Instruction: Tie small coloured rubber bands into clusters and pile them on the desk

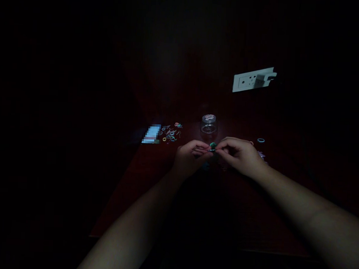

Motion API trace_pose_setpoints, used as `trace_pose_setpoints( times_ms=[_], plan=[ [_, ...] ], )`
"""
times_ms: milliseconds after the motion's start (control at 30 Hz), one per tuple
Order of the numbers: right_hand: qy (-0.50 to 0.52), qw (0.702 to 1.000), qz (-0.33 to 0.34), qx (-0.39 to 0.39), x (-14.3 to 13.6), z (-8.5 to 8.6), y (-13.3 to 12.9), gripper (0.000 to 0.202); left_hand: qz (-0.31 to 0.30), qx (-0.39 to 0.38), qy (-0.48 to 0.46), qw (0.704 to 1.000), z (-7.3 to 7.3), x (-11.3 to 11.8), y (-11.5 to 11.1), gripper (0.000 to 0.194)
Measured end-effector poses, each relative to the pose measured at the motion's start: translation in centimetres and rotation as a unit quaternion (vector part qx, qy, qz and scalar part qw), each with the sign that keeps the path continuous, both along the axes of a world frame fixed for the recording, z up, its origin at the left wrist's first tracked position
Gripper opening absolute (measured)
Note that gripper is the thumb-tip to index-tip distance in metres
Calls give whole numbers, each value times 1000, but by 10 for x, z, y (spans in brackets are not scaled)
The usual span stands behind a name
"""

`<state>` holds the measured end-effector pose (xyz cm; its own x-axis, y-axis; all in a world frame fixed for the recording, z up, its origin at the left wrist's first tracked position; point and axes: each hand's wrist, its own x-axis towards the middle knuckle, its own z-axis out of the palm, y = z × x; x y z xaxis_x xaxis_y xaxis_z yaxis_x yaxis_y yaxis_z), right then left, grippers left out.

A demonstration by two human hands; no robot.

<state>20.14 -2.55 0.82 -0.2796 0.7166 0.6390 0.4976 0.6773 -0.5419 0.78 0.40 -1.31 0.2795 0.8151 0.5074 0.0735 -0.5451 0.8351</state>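
In dim light, my left hand (192, 157) and my right hand (239, 154) meet over the dark red table (154, 173). Between their fingertips is a small, pale, shiny item (212, 150), pinched from both sides; its exact shape is too small to tell. A green piece (212, 144) shows just behind the fingertips. Beyond the hands stands a clear jar (209, 125) with a patterned lid. More small pieces lie partly hidden below and beside my hands.
A pile of small colourful bands and clips (170, 133) lies at the left, beside a lit, pixelated screen (151, 134). A pale ring (261, 140) lies at the right. A white wall socket (253, 80) holds a plug.
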Motion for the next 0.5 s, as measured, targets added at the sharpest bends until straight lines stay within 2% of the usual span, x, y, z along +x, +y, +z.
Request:
trace_pose_setpoints(
  times_ms=[300, 500],
  plan=[
    [-13, 1000, 14, 13, 0, 1, 0, 10, 46, 47, 48, 997, 4, 1, -2, 12],
    [-24, 999, 14, -21, 1, 1, -1, 11, 30, 62, 53, 996, 4, 0, -4, 11]
  ],
)
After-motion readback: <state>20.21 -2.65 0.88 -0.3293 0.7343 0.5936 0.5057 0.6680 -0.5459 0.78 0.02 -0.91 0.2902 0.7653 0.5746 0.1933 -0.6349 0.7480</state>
